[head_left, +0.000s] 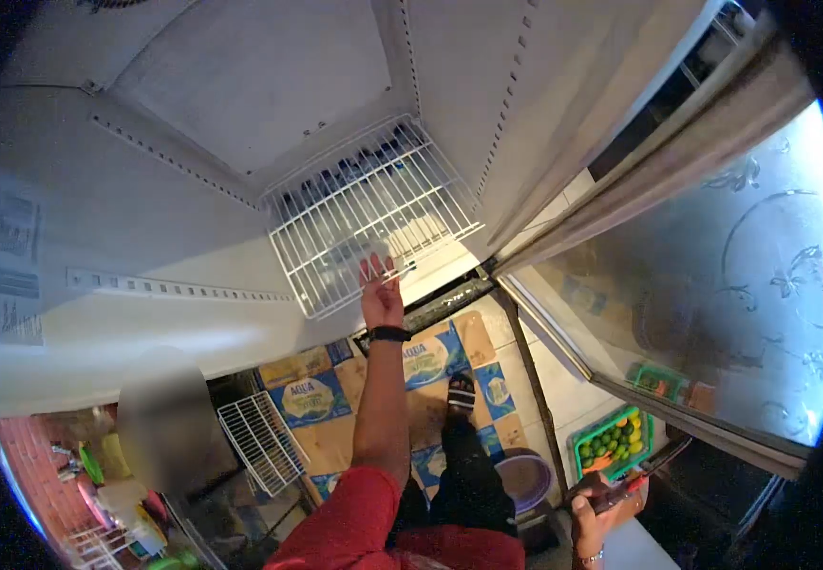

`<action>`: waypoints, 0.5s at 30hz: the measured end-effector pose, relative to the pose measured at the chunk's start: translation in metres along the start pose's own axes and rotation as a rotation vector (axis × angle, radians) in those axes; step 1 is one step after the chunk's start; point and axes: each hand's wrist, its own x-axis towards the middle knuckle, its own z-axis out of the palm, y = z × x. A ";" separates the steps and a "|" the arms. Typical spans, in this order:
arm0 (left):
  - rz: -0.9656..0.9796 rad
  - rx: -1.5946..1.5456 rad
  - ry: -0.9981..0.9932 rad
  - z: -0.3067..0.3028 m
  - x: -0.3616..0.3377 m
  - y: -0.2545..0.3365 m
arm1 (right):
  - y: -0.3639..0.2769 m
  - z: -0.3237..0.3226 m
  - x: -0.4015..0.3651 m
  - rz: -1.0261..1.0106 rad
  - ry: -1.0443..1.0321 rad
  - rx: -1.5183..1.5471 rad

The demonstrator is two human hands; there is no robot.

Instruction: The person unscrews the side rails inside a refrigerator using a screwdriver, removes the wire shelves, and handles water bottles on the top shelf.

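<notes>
Inside the open fridge, a white wire shelf (350,209) sits slightly tilted, and several clear bottles with dark caps (359,171) show through its bars. My left hand (382,293), with a black band at the wrist, grips the front edge of this shelf, palm up and fingers curled at the bars. At the lower right is my right hand (590,521), wearing a bracelet. Its fingers are closed around a dark, long object with a red end (615,496), whose kind I cannot make out.
The glass-fronted fridge door (715,285) stands open at the right. Near it are a green basket of limes and yellow fruit (611,445) and a purple basin (523,480). Flattened cardboard (335,423) covers the floor by my feet. Another wire rack (261,442) leans at the left.
</notes>
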 end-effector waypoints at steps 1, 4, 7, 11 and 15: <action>-0.019 0.034 0.020 0.024 -0.018 0.006 | 0.001 -0.006 0.002 -0.056 -0.015 -0.075; -0.002 0.172 0.048 0.030 -0.063 0.031 | 0.009 -0.026 -0.006 0.084 0.003 -0.044; -0.120 0.349 0.083 0.046 -0.119 0.064 | -0.013 -0.024 -0.017 0.152 -0.090 -0.402; -0.322 0.629 -0.079 0.091 -0.195 0.136 | -0.013 -0.018 -0.074 -0.200 -0.109 -0.080; -0.544 0.747 -0.025 0.156 -0.274 0.167 | -0.001 -0.017 -0.136 -0.259 0.031 0.176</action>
